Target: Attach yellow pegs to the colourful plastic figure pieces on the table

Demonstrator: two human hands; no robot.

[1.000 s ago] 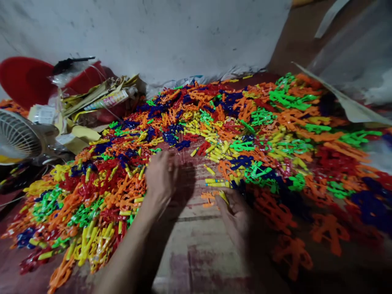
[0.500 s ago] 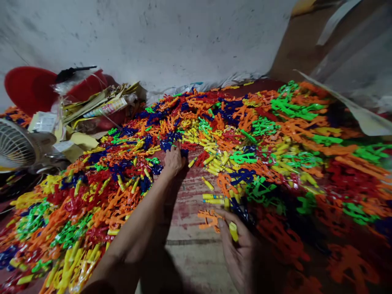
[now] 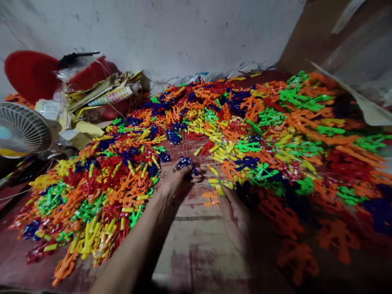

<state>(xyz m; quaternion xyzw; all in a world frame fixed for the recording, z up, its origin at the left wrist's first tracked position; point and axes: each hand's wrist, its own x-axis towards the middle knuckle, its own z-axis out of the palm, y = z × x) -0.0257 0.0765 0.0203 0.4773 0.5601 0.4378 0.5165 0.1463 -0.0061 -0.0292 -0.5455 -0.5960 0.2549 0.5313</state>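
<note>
My left hand (image 3: 176, 179) is closed on a dark blue plastic toy piece (image 3: 185, 162), held just above the worn board between the heaps. My right hand (image 3: 234, 216) is to its right, with thumb and fingers pinching a short yellow plastic tube (image 3: 219, 190). Beside those fingertips is a flat orange plastic figure (image 3: 211, 199); whether they touch it I cannot tell. Several yellow tubes with blue ends (image 3: 216, 181) are just beyond the right hand.
Heaps of orange, red, green, blue and yellow plastic pieces (image 3: 122, 192) spread left, back and right. A fan (image 3: 26, 128) stands at the left, near a red basin (image 3: 32, 75) and stacked papers (image 3: 98, 98). A wall (image 3: 183, 36) rises behind. A pale sheet (image 3: 367, 108) juts in at right.
My left hand has drawn back from the far pile with the dark blue piece. My right hand has moved forward and left, still holding the yellow tube. The view has shifted slightly.
</note>
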